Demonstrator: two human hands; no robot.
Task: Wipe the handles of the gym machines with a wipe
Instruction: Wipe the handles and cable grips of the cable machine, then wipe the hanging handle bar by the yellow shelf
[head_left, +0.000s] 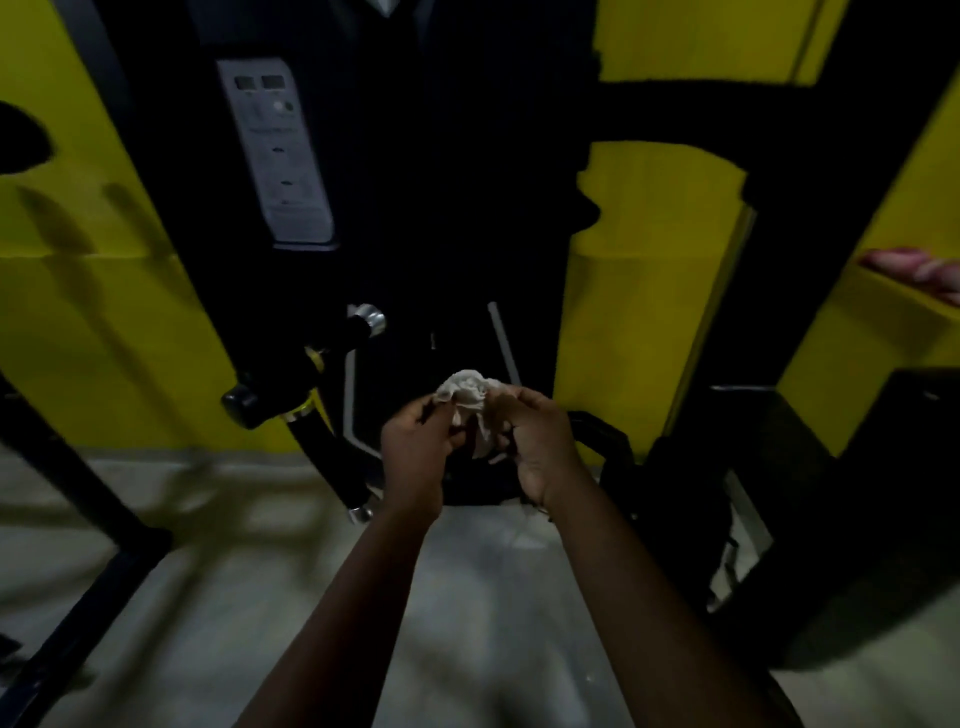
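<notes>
Both hands meet at the middle of the view and share one crumpled white wipe. The left hand pinches its 9 o'clock edge and the right hand curls its fingers round the 3 o'clock side. The wipe is bunched with no clear long axis, and its bulk rises towards 12 o'clock above the fingertips. It touches no part of the machine.

Open grey floor spreads from 5 to 8 o'clock under the forearms. A black frame bar closes it off at 8 o'clock, and a dark boxy block does so at 4 o'clock.

Just beside the left hand at 9 o'clock hangs a black handle. Its long axis runs from 11 to 5 o'clock, with a chrome cap at the lower end. A second grip above it points towards 1 o'clock and is also chrome-capped.

The black machine column fills 12 o'clock against a yellow wall, too dark for detail. Its grey placard at 11 o'clock is blurred and unreadable. A pinkish shape at 3 o'clock is cut off by the edge, and what it is cannot be told
</notes>
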